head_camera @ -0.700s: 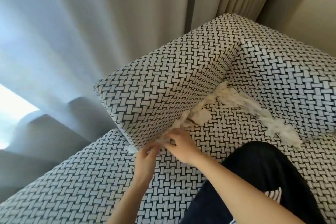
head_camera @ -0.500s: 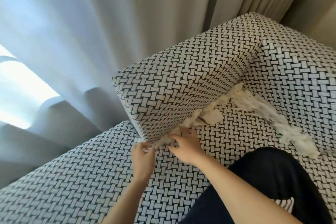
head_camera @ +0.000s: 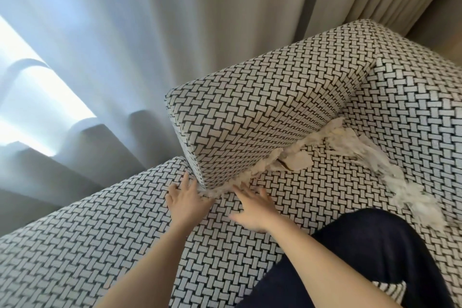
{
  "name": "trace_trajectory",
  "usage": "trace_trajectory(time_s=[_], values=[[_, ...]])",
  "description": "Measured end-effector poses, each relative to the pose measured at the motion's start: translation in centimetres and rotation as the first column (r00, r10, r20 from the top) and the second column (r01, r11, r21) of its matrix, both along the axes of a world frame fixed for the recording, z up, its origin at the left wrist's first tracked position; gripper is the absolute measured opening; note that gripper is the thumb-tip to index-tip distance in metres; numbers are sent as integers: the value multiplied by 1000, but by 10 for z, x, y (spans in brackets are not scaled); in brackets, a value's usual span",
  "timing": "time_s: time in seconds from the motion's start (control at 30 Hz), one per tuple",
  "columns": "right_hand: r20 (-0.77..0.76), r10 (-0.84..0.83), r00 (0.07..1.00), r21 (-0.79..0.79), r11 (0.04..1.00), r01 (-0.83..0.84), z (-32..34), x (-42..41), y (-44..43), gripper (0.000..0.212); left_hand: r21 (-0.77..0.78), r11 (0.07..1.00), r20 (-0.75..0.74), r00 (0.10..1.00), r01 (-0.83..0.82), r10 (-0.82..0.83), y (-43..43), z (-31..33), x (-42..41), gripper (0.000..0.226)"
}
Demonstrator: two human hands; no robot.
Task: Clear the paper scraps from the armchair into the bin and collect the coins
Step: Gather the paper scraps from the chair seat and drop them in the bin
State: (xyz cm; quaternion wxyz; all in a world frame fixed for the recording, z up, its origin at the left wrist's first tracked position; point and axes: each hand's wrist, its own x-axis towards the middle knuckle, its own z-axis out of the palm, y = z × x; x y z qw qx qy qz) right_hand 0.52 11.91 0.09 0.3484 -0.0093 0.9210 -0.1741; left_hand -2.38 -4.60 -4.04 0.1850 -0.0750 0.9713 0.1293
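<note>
Holding nothing, my left hand (head_camera: 186, 201) and right hand (head_camera: 252, 212) spread wide; scraps (head_camera: 350, 142) beyond them remain uncleared, I judge; coins unseen.

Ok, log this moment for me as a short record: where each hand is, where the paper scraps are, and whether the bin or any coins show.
left hand: open, fingers spread, on the seat by the front corner of the armrest
right hand: open, fingers spread, on the seat just beside the left
paper scraps: strung along the crease between armrest and seat, then along the backrest; a wisp lies between the hands
coins: none visible
bin: not in view
background: curtain behind the armrest
</note>
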Motion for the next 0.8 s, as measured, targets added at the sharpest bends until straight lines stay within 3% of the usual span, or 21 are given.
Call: trace_trajectory(time_s=[0.3,0.53,0.63,0.8], values=[[6,-68,998,-156,985,68,3,6,6,79,126,967,-90,968,-222,234,29,1,18,39],[10,-140,990,-276,951,137,1,7,12,80,293,903,-79,933,-314,350,58,5,41,51],[17,-207,978,-357,913,199,3,5,18,78,478,758,38,873,-444,487,65,11,41,47],[0,-214,977,-384,902,198,1,1,26,71,718,359,317,740,-596,593,74,22,37,49]])
